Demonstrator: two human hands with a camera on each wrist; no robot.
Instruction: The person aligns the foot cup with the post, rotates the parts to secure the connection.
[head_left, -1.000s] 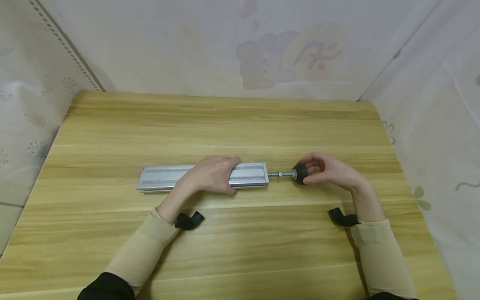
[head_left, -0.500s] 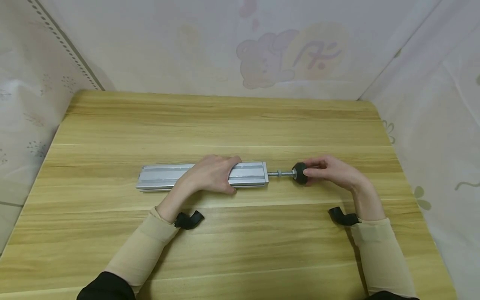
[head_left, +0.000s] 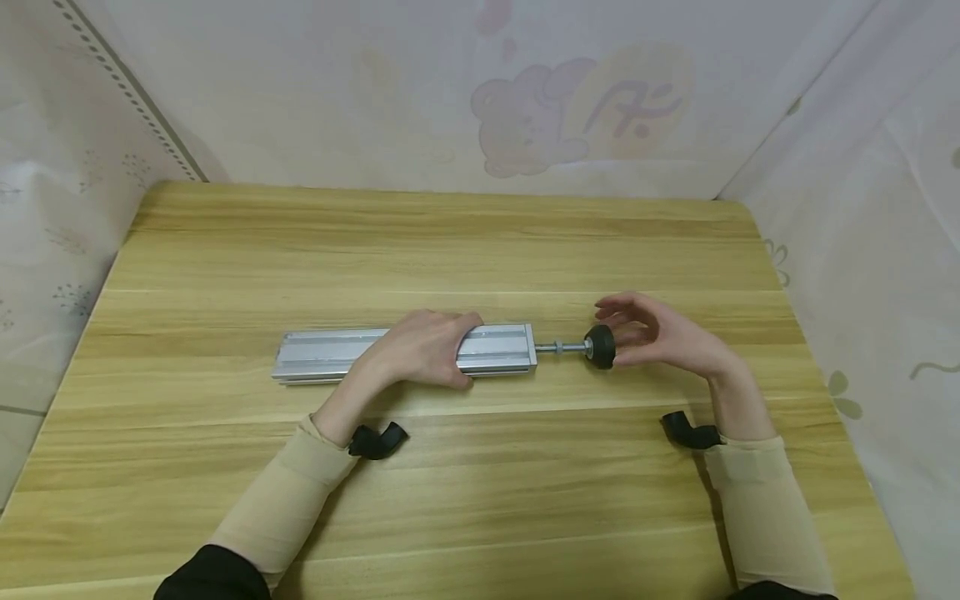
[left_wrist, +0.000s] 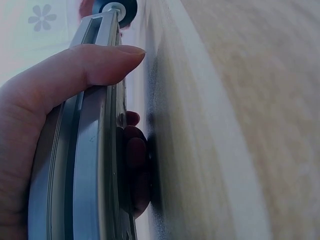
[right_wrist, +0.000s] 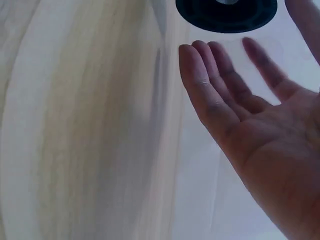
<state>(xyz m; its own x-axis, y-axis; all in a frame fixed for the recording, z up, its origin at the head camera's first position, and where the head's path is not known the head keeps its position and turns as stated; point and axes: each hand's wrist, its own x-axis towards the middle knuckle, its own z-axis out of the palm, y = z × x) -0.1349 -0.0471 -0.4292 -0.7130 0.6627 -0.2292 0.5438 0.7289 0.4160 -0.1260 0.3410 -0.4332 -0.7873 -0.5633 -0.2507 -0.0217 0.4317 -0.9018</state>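
Observation:
A silver aluminium profile [head_left: 497,346] lies across the middle of the table. My left hand [head_left: 423,346] grips it from above; in the left wrist view the thumb [left_wrist: 107,62] bends over one side and the fingers [left_wrist: 136,152] curl beneath. From the profile's right end a threaded rod [head_left: 566,348] with a nut sticks out, carrying a black levelling foot [head_left: 600,347]. My right hand [head_left: 667,333] is spread beside that foot, fingers loosely bent. The right wrist view puts the fingertips just short of the black disc [right_wrist: 230,20], holding nothing.
The wood-grain table [head_left: 480,500] is bordered by pale patterned cloth [head_left: 337,100] at the back and both sides. A black wrist-camera mount [head_left: 378,442] juts from the left cuff, and a second mount [head_left: 688,433] from the right.
Half a second ago my right fingers pinched the levelling foot; now they have spread off it, with the hand slightly farther right. The left hand and the profile stay put.

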